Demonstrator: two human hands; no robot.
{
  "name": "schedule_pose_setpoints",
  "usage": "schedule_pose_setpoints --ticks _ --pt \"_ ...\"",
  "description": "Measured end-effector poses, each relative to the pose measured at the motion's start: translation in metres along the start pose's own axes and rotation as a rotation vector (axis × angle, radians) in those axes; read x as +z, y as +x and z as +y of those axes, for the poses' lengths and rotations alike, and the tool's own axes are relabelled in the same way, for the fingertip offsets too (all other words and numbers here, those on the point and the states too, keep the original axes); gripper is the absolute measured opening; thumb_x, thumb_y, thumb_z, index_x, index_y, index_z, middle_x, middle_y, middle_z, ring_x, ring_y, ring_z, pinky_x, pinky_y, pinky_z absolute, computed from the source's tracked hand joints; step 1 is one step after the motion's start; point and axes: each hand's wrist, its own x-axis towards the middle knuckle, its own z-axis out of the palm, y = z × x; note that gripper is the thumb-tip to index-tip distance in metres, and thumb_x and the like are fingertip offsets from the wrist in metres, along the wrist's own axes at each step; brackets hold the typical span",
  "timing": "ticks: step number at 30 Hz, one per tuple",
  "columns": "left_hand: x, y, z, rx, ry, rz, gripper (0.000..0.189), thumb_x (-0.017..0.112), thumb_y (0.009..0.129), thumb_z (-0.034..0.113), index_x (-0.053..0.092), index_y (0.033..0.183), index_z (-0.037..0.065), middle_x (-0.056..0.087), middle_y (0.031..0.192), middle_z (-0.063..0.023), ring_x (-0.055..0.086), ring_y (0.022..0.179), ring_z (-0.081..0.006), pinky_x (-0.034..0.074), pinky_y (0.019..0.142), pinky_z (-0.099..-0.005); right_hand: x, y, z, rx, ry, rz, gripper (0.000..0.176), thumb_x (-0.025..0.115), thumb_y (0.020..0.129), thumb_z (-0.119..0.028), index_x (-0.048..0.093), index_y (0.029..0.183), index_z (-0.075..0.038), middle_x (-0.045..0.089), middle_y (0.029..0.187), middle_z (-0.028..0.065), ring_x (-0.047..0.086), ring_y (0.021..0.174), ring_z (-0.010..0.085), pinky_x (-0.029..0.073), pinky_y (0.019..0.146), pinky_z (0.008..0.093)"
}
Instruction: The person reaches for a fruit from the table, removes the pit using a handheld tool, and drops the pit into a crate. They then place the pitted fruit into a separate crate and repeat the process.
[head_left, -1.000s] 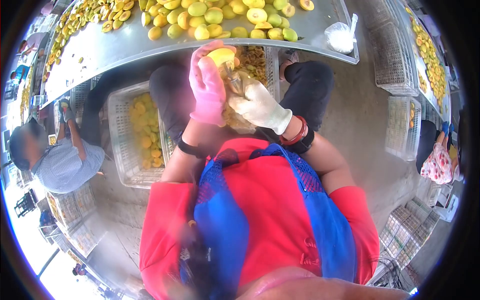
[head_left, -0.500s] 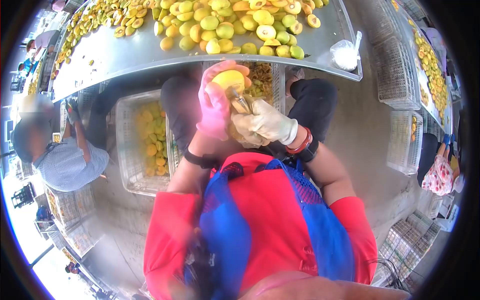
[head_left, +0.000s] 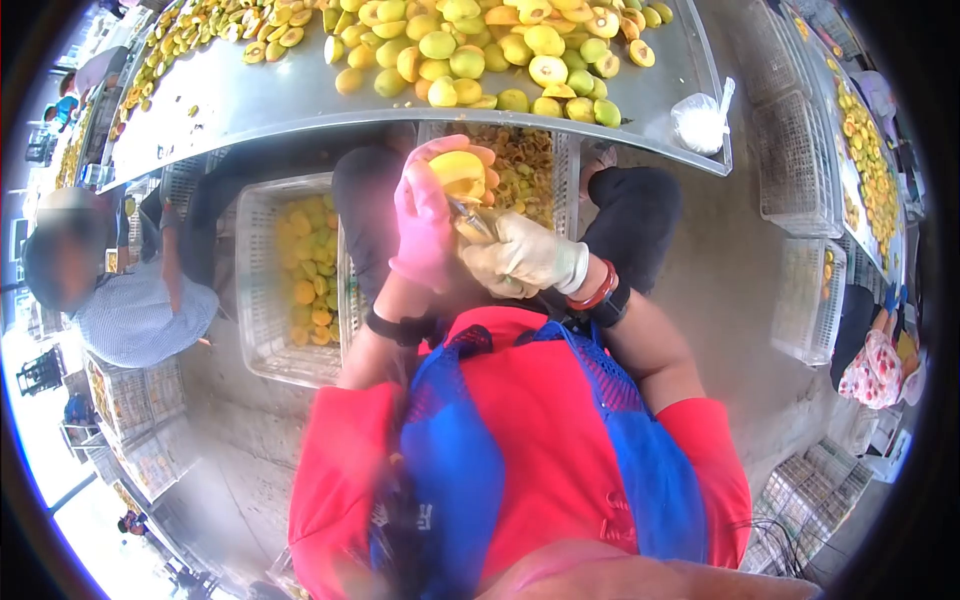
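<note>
My left hand (head_left: 424,215), in a pink glove, is wrapped round a yellow fruit (head_left: 458,173) whose surface shows a cut. My right hand (head_left: 528,254), in a whitish glove, is closed on a tool (head_left: 474,222) with a metal tip and a light brown handle. The tip is at the underside of the fruit, between the two hands. Both hands are over my lap, just below the edge of the metal table (head_left: 290,128). Many whole and cut fruits (head_left: 466,62) lie on that table.
A knotted plastic bag (head_left: 697,124) sits at the table's right corner. A crate of fruit (head_left: 252,290) stands left of my legs; another crate (head_left: 566,180) with cut pieces is under the table. Co-workers (head_left: 145,315) sit at left and right.
The fruit in my left hand now shows a cut face and a lifted part at its lower side. Table and crates appear slightly shifted in view.
</note>
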Motion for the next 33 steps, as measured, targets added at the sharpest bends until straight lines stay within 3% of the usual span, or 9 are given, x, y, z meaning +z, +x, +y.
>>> schedule_pose_setpoints --ticks 6,8,10,13,16,19,23,25,33 --pt "-0.048 0.018 0.018 0.088 -0.226 0.325 0.078 0.045 0.091 0.073 0.056 0.121 0.002 0.07 0.102 -0.018 0.069 0.078 -0.0256 0.058 0.066 -0.0323 -0.005 0.002 0.017 -0.008 -0.126 -0.01 0.048 0.054 0.097 -0.011 0.04 0.143 -0.012 0.05 0.078 -0.0059 0.041 0.053 0.0023 0.035 0.044 0.0197" --pt "-0.087 0.015 0.041 0.261 0.081 0.506 0.069 0.05 0.094 0.065 0.056 0.122 0.002 0.07 0.102 -0.0187 0.069 0.079 -0.0268 0.058 0.066 -0.032 -0.02 0.005 0.036 -0.112 -0.013 0.009 0.058 0.053 0.097 -0.01 0.033 0.151 -0.014 0.051 0.08 -0.0052 0.042 0.052 0.0028 0.036 0.045 0.0196" --pt "-0.158 0.013 0.041 0.434 0.592 0.797 0.056 0.058 0.096 0.052 0.058 0.122 0.002 0.069 0.102 -0.019 0.069 0.084 -0.027 0.059 0.069 -0.0321 -0.036 0.008 0.04 -0.078 -0.322 0.286 0.031 0.055 0.095 -0.015 0.052 0.125 -0.01 0.052 0.072 -0.0022 0.047 0.053 0.0068 0.04 0.047 0.0254" --pt "-0.188 0.002 0.074 0.25 1.68 0.87 0.049 0.061 0.096 0.04 0.06 0.127 0.002 0.061 0.128 -0.0169 0.055 0.121 -0.034 0.042 0.106 -0.0454 -0.067 0.014 0.047 0.248 -0.565 0.474 0.023 0.058 0.091 -0.022 0.057 0.105 -0.003 0.057 0.074 0.0041 0.055 0.063 0.015 0.045 0.059 0.0341" --pt "-0.155 0.024 0.074 0.265 1.409 0.772 0.052 0.064 0.094 0.04 0.059 0.129 0.001 0.06 0.129 -0.0179 0.055 0.122 -0.0346 0.042 0.105 -0.0453 -0.072 0.018 0.05 0.192 -0.696 0.497 0.029 0.059 0.09 -0.024 0.058 0.104 0.001 0.061 0.077 0.0086 0.058 0.072 0.0195 0.047 0.069 0.0365" --pt "-0.109 0.077 0.059 -0.055 0.883 0.56 0.056 0.068 0.092 0.032 0.052 0.139 0.006 0.061 0.127 -0.0187 0.063 0.107 -0.0279 0.05 0.095 -0.0412 -0.071 0.025 0.048 0.088 -0.691 0.503 0.032 0.059 0.09 -0.024 0.057 0.107 0.003 0.062 0.078 0.0107 0.059 0.076 0.0212 0.047 0.072 0.0365" --pt "-0.114 0.178 -0.006 0.079 1.414 0.21 0.066 0.061 0.09 0.049 0.047 0.141 0.009 0.063 0.12 -0.0196 0.062 0.111 -0.036 0.047 0.096 -0.0435 -0.077 0.025 0.059 0.033 -0.574 0.512 0.033 0.059 0.09 -0.024 0.057 0.109 0.003 0.062 0.077 0.0111 0.059 0.072 0.0209 0.048 0.068 0.0365" --pt "-0.099 0.213 -0.022 -0.213 1.304 0.106 0.065 0.062 0.089 0.049 0.047 0.14 0.011 0.061 0.126 -0.0208 0.06 0.116 -0.0364 0.046 0.099 -0.0442 -0.078 0.021 0.062 0.064 -0.518 0.54 0.032 0.059 0.091 -0.024 0.057 0.11 0.002 0.062 0.076 0.0103 0.059 0.066 0.0196 0.048 0.063 0.0362" --pt "-0.127 0.251 -0.075 -0.225 1.311 0.166 0.06 0.07 0.085 0.031 0.047 0.136 0.007 0.062 0.118 -0.0175 0.065 0.098 -0.0284 0.052 0.084 -0.0386 -0.081 0.022 0.067 0.103 -0.333 0.533 0.025 0.06 0.092 -0.023 0.055 0.103 -0.002 0.055 0.065 0.0041 0.05 0.046 0.014 0.039 0.043 0.0337"
